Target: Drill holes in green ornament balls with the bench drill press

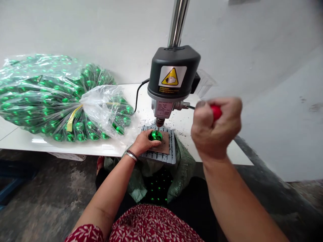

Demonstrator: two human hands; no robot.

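Note:
Under the drill press (174, 74), my left hand (145, 142) is closed around a shiny green ball (155, 135) and holds it on a brown board (164, 146). That board lies on the grey ribbed base plate (172, 153). The drill bit (158, 128) points down at the ball's top; whether it has entered the ball I cannot tell. My right hand (217, 126), slightly blurred, is wrapped round the red knob (216, 112) of the feed lever on the press's right side.
Clear plastic bags (50, 101) full of shiny green balls fill the left of the white table (111, 147). Between my legs an open green woven sack (183, 168) holds more green balls. Dark shavings lie around the base. A black cable (137, 94) runs behind the press.

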